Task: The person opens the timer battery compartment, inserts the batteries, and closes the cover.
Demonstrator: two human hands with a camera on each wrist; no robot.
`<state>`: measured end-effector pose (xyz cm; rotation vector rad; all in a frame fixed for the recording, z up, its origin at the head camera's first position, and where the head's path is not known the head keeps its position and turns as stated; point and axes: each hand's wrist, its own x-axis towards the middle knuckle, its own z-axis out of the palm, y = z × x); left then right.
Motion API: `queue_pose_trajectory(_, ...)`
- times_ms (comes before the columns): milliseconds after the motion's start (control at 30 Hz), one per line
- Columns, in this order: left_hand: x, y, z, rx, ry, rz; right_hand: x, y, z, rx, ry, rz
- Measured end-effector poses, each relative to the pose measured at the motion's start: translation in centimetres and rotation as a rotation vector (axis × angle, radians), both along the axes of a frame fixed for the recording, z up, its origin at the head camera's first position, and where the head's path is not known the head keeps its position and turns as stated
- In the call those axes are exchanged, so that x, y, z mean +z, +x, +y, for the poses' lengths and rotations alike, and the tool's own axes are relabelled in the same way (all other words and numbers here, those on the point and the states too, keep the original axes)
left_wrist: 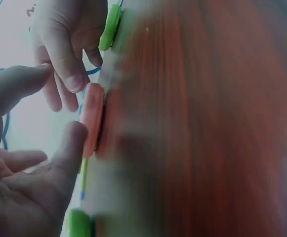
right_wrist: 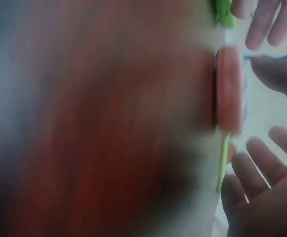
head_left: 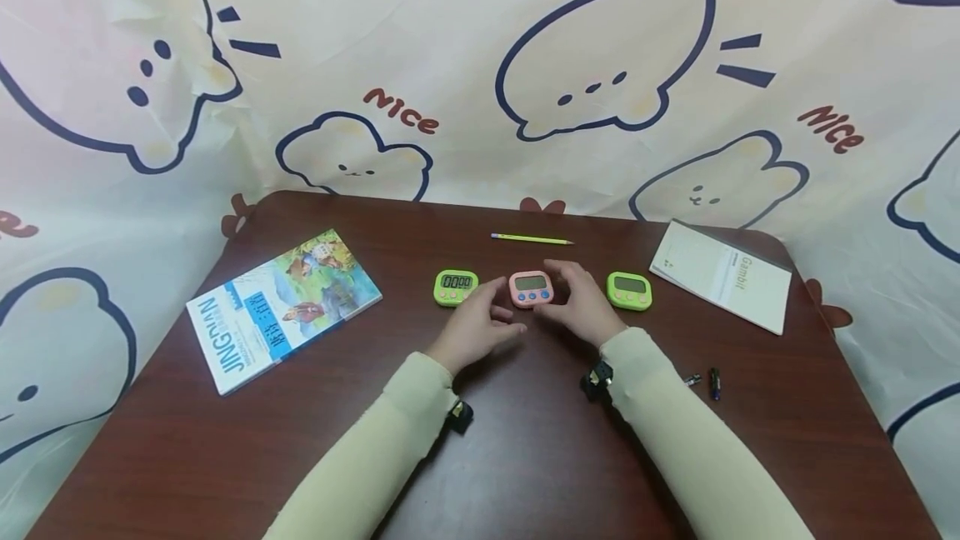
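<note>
- A pink timer [head_left: 531, 288] is sitting upright on the dark wooden counter [head_left: 525, 440], in the middle of a row, with a green timer [head_left: 455, 287] just to its left and another green timer [head_left: 629, 290] just to its right.
- The left hand [head_left: 480, 325] is closing in on the pink timer from the left; its grip is loose, fingers relaxed, one fingertip seemingly brushing the timer's edge in the blurred left wrist view.
- The right hand [head_left: 581, 300] is cupping in from the right side, fingers spread and holding nothing, just beside the timer.
- A yellow pencil [head_left: 531, 238] is lying behind the row.
- A picture book [head_left: 281, 305] is lying at the left, a white booklet [head_left: 720, 274] at the right.
- Two small batteries [head_left: 705, 380] are lying near the right sleeve [head_left: 675, 407].
</note>
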<state>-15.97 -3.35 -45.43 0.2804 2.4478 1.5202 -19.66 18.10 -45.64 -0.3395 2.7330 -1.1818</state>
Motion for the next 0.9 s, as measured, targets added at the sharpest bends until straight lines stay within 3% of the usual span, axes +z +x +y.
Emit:
queue_pose_trajectory(167,-0.4,-1.0,1.4,0.03,-0.082,-0.029,-0.5,-1.3,1.1,0.039,0.067,-0.088)
queue_pose_trajectory(400,-1.1,-1.7,1.6,0.068,-0.104,-0.025,-0.4,-1.7,0.8,0.062,0.108,-0.058)
queue_pose_trajectory(700,-0.4,-1.0,1.3,0.105,-0.104,0.022,-0.2,-0.2,0.9,0.0,0.024,-0.092)
queue_pose_trajectory(900,0.9,0.0,0.4,0.103,0.018,0.087,1.6,1.5,1.0,0.007,-0.045,-0.051)
